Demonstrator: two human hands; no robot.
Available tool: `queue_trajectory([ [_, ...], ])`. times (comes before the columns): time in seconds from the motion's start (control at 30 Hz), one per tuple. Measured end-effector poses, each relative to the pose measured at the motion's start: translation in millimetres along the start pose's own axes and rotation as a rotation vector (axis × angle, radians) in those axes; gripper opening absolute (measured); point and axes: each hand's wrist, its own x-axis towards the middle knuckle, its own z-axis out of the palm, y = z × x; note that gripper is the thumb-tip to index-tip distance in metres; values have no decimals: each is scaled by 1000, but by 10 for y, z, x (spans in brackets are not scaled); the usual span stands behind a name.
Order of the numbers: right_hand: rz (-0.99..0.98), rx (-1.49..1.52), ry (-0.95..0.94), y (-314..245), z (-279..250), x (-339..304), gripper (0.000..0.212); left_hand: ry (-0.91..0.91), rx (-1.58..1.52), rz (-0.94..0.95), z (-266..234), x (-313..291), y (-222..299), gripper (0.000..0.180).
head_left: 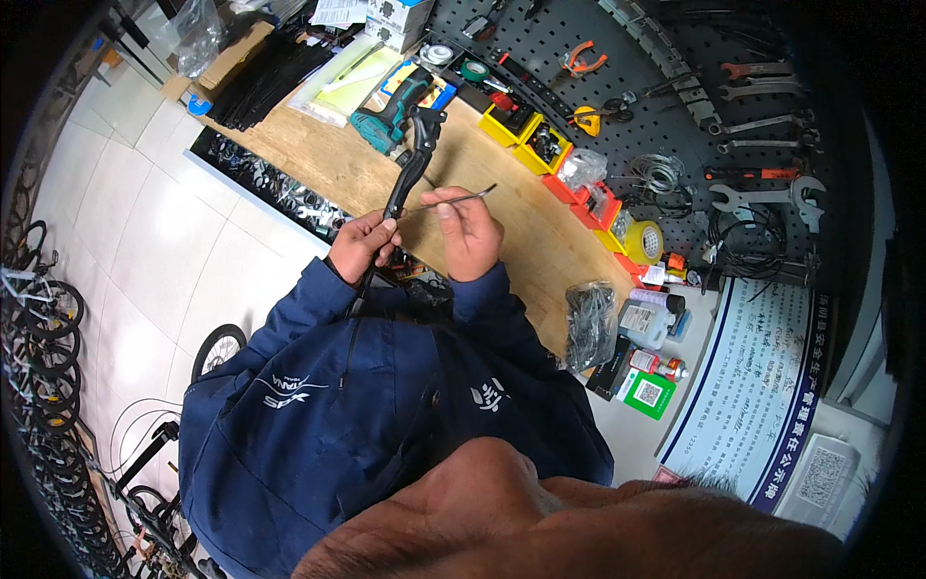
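My left hand (361, 243) is closed round the lower part of a black, slightly curved bar (415, 166) with a bracket-like head at its upper end. I cannot tell exactly what kind of part it is. My right hand (467, 232) pinches a thin dark rod (475, 197) with a bent tip. The rod's other end reaches left to the bar, just above my left fingers; whether it touches the bar is unclear. Behind the bar, a teal cordless drill (386, 118) lies on the wooden workbench (511, 227).
Yellow and red parts bins (536, 145) line the bench's back edge below a dark pegboard (666, 125) of tools. An open drawer (265, 183) of metal parts juts out at left. A plastic-wrapped bundle (590, 323) and bottles (644, 323) stand at right. Bicycle wheels (48, 318) fill the far left.
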Motion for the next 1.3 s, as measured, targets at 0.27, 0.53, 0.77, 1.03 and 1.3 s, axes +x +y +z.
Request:
queue_trajectory([
  [0.27,-129,-148,-47,25,124,56,15,-23,71,31,39,3,34,21],
  [0.53,-107,-211,24,-35,183,29,9,-20,106,40,41,-29,-22,22],
  [0.77,-351,-314,167,119,223,50,26,2,161,74,112,-50,-20,22],
  [1.03,-41,-66,-78,-26,109,0,20,63,172,103,157,-77,83,25],
  [1.3,-212,-227,84,-135,166,36,19,67,192,151,329,-138,167,28],
])
